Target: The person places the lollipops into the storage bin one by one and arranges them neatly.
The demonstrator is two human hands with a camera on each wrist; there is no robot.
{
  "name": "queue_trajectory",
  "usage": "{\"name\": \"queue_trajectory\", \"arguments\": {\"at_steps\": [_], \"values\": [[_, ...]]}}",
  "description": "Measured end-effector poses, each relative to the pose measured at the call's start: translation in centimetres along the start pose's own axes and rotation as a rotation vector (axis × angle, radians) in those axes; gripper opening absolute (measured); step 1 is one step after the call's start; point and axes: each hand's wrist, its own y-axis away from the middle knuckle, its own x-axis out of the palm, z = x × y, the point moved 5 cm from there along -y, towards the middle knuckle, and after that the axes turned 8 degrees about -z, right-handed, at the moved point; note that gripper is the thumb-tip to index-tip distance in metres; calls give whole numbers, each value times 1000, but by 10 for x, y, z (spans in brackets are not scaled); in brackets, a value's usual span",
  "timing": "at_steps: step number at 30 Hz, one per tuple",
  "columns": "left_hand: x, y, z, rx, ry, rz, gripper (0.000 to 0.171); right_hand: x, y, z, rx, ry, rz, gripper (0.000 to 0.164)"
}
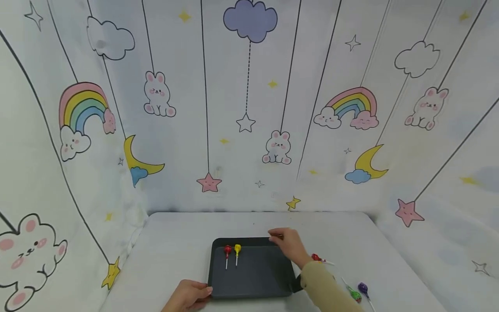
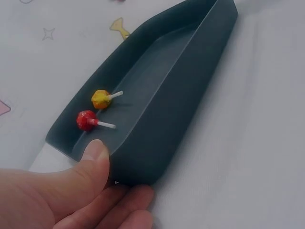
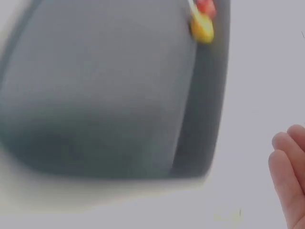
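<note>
Left hand (image 1: 189,295) pinches matte, round-cornered tray (image 1: 257,277); right hand (image 1: 290,246), fingers straight, near it.

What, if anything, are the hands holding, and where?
The left hand grips the dark tray by its near left corner; the right hand appears to hold nothing.

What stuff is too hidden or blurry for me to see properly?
Head view: the right hand hides the far right corner of the dark grey rectangular tray.
Left wrist view: the top edge cuts off the tray's far end.
Right wrist view: the round red lollipop is blurred and cut by the top edge.
</note>
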Motion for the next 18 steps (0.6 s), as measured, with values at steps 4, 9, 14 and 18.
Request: {"name": "queue_trajectory", "arguments": {"at_steps": [4, 9, 14, 18], "values": [[-7, 1, 0, 10, 40, 14, 41, -64, 17, -40, 91, 66, -106, 24], [-6, 2, -3, 10, 62, 32, 43, -142, 55, -98, 181, 216, -155, 25], [-1, 3, -5, -16, 36, 47, 46, -185, 98, -144, 266, 294, -126, 27], [0, 0, -3, -49, 4, 37, 47, -188, 121, -173, 337, 312, -58, 28]]}}
